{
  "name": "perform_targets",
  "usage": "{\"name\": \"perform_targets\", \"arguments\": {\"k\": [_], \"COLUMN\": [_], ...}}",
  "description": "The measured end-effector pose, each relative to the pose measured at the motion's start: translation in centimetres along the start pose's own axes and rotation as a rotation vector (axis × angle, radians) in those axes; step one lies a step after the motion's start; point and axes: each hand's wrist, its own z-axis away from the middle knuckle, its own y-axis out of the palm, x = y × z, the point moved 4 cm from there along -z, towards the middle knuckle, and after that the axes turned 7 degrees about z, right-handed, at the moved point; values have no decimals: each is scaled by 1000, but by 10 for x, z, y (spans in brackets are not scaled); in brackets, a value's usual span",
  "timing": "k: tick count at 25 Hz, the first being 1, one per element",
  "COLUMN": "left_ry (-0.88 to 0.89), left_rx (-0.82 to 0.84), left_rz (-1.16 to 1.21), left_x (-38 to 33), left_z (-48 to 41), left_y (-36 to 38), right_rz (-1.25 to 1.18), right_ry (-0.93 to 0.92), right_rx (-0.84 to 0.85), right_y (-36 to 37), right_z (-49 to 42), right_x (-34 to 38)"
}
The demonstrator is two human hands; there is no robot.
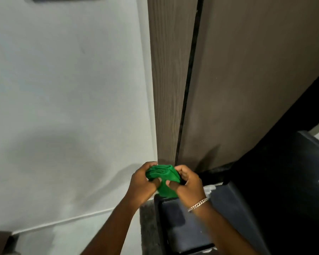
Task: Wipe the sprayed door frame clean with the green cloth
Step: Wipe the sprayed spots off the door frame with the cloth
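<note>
1. Viewing from the head camera: the green cloth is bunched, held low in front of the wood-grain door frame, not touching it.
2. Judged soft, light and limp; best gripped as a folded wad.
3. Left hand and right hand are both closed around the cloth, fingers curled into its folds.
4. Bracelet on right wrist.

bunched green cloth just below upright wood-grain door frame
</note>
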Motion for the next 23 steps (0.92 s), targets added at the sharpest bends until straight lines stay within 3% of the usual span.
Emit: {"name": "perform_targets", "arguments": {"k": [8,12,16,19,21,23], "left_ry": [631,890,981,1034,1021,1013], "left_rx": [-181,-301,-451,-509,-500,-472], "left_rz": [-10,-127,-212,-284,-341,-352], "left_x": [-234,-326,-360,-364,-367,-375], "left_z": [14,20,20,20,20,22], "left_y": [-57,-74,-76,-73,-72,-80], "right_rz": [-263,-280,-97,103,193,259], "right_ry": [-516,-643,-599,-865,-968,-912], "right_rx": [-225,-380,-632,-945,-940,-893], "right_y": [-83,-111,-108,-99,-85,-74], "right_z": [-13,-20,-28,-21,-27,-38], "right_x": [205,280,306,315,317,321]}}
